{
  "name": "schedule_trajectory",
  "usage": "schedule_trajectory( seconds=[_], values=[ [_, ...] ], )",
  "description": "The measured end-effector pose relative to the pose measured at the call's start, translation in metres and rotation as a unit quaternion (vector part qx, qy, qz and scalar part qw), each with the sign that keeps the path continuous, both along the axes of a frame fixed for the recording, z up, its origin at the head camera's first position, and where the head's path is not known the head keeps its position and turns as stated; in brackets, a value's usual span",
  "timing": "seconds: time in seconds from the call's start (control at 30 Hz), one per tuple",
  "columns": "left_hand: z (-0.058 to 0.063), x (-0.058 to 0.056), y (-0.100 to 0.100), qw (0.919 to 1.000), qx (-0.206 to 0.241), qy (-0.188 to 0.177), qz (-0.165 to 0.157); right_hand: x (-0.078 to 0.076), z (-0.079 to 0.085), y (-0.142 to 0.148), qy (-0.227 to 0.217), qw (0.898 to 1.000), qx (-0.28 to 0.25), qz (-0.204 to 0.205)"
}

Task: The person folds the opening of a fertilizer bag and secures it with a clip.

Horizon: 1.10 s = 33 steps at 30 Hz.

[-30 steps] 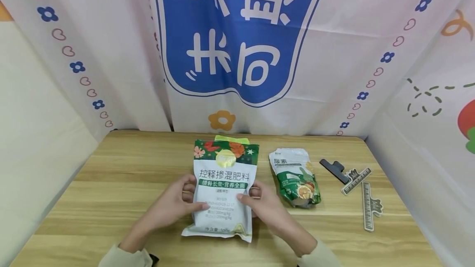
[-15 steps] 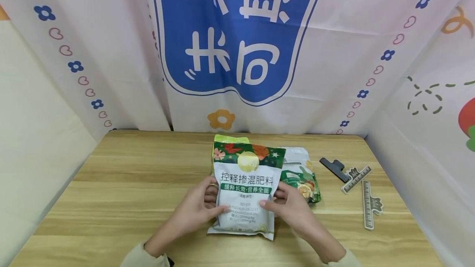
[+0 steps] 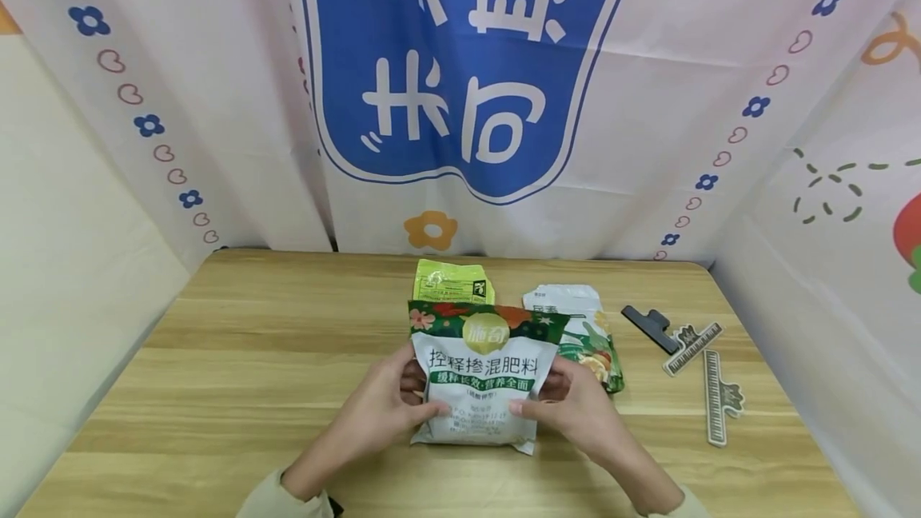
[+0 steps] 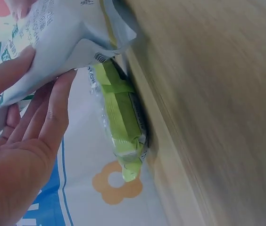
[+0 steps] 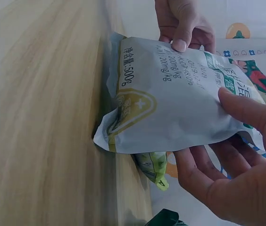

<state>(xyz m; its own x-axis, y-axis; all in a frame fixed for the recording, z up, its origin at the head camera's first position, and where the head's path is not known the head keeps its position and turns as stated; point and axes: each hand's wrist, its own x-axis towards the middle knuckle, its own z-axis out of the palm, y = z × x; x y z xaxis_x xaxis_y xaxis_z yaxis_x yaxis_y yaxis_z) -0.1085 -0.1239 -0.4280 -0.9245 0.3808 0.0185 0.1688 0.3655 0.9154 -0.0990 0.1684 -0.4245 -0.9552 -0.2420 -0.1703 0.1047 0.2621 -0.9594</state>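
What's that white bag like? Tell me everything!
The white bag looks like shiny plastic, plump and creased. Its dark green top has flowers and a gold circle; printed writing below includes 500g. It's held roughly upright, in front of a lime-green packet. The left hand and right hand grip its sides, thumbs in front. I can't tell if it touches the table.

The left hand (image 3: 388, 396) and right hand (image 3: 579, 410) grip a white-and-green plastic bag (image 3: 478, 390) by its sides. It partly hides a lime-green packet (image 3: 449, 284) and a white-topped green pouch (image 3: 588, 328). To the right, a black clip (image 3: 651, 328) and two pale, black-striped clips (image 3: 714, 398) lie on the wood-grain table (image 3: 237, 358).
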Motion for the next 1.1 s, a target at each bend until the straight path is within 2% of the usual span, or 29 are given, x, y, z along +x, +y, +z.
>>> schedule_trajectory(
  seconds=[0.17,0.3,0.5,0.67,0.93,1.1],
  values=[
    [0.000,0.002,-0.004,0.9999,-0.013,-0.007,-0.003,-0.003,0.001,0.002,0.025,0.999,0.026,0.030],
    [0.001,0.002,-0.006,0.9996,-0.017,-0.017,-0.012,-0.001,0.000,0.004,0.019,0.998,0.038,0.047],
    [0.003,-0.004,-0.008,0.9975,-0.050,-0.030,-0.039,-0.001,-0.003,0.003,0.022,0.998,0.017,0.057],
    [0.002,-0.005,-0.009,0.9966,-0.043,-0.037,-0.059,-0.001,-0.004,0.002,0.015,0.998,0.002,0.053],
    [0.004,-0.002,-0.011,0.9959,-0.065,0.035,-0.052,-0.001,0.002,0.004,0.039,0.996,0.042,0.061],
    [0.004,-0.004,-0.011,0.9944,-0.067,0.041,-0.070,-0.003,0.000,0.007,0.061,0.992,0.033,0.106]
  ],
)
